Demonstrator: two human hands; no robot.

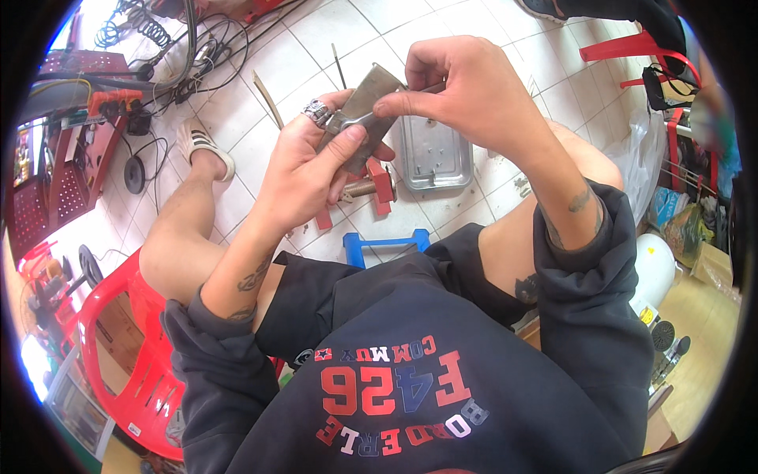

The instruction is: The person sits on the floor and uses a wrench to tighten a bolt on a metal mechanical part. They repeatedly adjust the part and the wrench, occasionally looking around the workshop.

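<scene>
With my left hand [324, 158] I grip a grey, flat metal plate [373, 83], thumb pressed on its face. A silver ring shows on that hand. My right hand [462, 99] is closed at the plate's right edge, pinching a thin metal piece [365, 118] that lies over the plate; its far end is hidden. Below my hands on the floor are a red metal clamp or stand [381, 193] with a screw and, to the right, a shallow metal tray [438, 180] holding small parts.
A blue plastic stool [385, 241] stands between my legs. A red chair [103, 332] is left, red racks with cables [79, 142] upper left. Another person's leg [647, 20] shows upper right near red furniture. A white cylinder [655, 265] and plastic bags [639, 174] are at right.
</scene>
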